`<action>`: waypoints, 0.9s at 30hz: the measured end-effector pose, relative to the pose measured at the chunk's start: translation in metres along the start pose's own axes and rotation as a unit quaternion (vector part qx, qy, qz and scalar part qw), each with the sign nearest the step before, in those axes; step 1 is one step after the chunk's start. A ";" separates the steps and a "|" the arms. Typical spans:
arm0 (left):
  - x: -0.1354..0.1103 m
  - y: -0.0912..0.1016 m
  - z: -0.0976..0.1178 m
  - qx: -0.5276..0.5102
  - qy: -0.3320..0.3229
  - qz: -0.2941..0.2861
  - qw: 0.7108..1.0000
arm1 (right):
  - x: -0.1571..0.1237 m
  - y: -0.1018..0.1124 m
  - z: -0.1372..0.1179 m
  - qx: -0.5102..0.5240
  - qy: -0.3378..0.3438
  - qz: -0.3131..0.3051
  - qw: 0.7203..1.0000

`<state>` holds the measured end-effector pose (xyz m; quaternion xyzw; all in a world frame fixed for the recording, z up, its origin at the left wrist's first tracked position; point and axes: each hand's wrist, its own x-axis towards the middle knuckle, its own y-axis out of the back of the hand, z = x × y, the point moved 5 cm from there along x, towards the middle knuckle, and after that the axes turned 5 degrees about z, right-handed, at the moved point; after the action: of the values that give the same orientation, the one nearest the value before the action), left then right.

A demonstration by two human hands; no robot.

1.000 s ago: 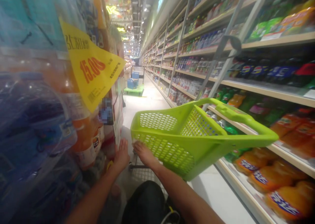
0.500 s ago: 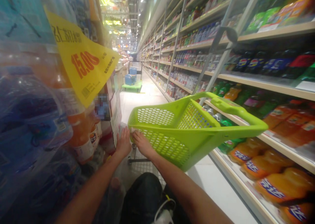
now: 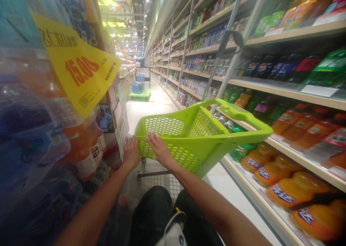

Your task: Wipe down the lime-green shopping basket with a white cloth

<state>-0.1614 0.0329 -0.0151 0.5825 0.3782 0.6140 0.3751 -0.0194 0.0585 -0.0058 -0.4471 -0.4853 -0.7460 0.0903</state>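
A lime-green plastic shopping cart (image 3: 216,148) with honeycomb holes stands turned sideways in front of me, its handle toward the right-hand shelves. My right hand (image 3: 160,150) presses a small whitish cloth (image 3: 148,136) against the rim of the near side wall, close to the narrow front end. That cloth is mostly covered by the fingertips, so its exact kind is unclear. My left hand (image 3: 131,154) lies against the cart's front corner with fingers stretched out. Something pale shows by its fingertips, too small to name.
Shelves of soda bottles (image 3: 281,192) line the right side. Wrapped bottle packs (image 3: 29,130) and a yellow price sign (image 3: 81,69) crowd the left. Farther down the aisle is a green platform trolley (image 3: 140,93) bearing blue boxes (image 3: 137,87). A white device with a cable (image 3: 174,235) sits at my lap.
My right hand has slid along the cart rim, away from the front corner toward the handle, with the cloth. My left hand stays near the corner. The view has shifted slightly right.
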 end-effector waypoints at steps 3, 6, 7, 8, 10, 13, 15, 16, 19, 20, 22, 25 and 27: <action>-0.006 -0.006 0.019 -0.007 -0.029 -0.040 0.999 | -0.030 -0.021 -0.001 -0.015 -0.001 -0.053 0.999; -0.016 -0.013 0.039 -0.018 -0.071 -0.083 0.994 | -0.063 -0.038 -0.005 -0.012 -0.002 -0.097 0.995; -0.019 -0.014 0.044 -0.021 -0.082 -0.087 0.993 | -0.070 -0.038 -0.007 -0.007 0.001 -0.105 0.994; -0.020 -0.014 0.048 -0.024 -0.088 -0.088 0.992 | -0.074 -0.034 -0.007 0.000 0.007 -0.107 0.994; -0.020 -0.011 0.050 -0.029 -0.086 -0.082 0.993 | -0.071 -0.017 -0.006 0.016 0.016 -0.087 0.996; -0.010 -0.001 0.046 -0.029 -0.063 -0.054 0.996 | -0.050 0.020 0.005 0.020 -0.001 -0.016 1.000; -0.002 0.008 0.045 -0.026 -0.054 -0.031 0.998 | -0.038 0.037 0.016 0.010 -0.023 0.019 1.000; 0.001 0.011 0.046 -0.025 -0.053 -0.023 0.998 | -0.035 0.041 0.020 0.004 -0.029 0.023 0.999; 0.004 0.012 0.055 -0.016 -0.065 -0.018 0.998 | -0.048 0.029 0.025 -0.011 -0.028 -0.017 0.999; 0.002 0.010 0.061 -0.013 -0.076 -0.021 0.997 | -0.058 0.021 0.025 -0.014 -0.024 -0.039 0.999; -0.004 0.002 0.074 -0.008 -0.109 -0.031 0.994 | -0.081 0.003 0.022 -0.017 -0.019 -0.078 0.997; -0.015 -0.008 0.093 -0.007 -0.161 -0.047 0.986 | -0.109 -0.008 0.017 -0.013 -0.017 -0.104 0.994; -0.019 -0.009 0.100 -0.009 -0.181 -0.051 0.982 | -0.112 0.002 0.017 -0.003 -0.013 -0.091 0.996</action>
<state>-0.0604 0.0226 -0.0279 0.6604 0.3273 0.4824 0.4733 0.0575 0.0379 -0.0871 -0.4114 -0.5226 -0.7466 0.0145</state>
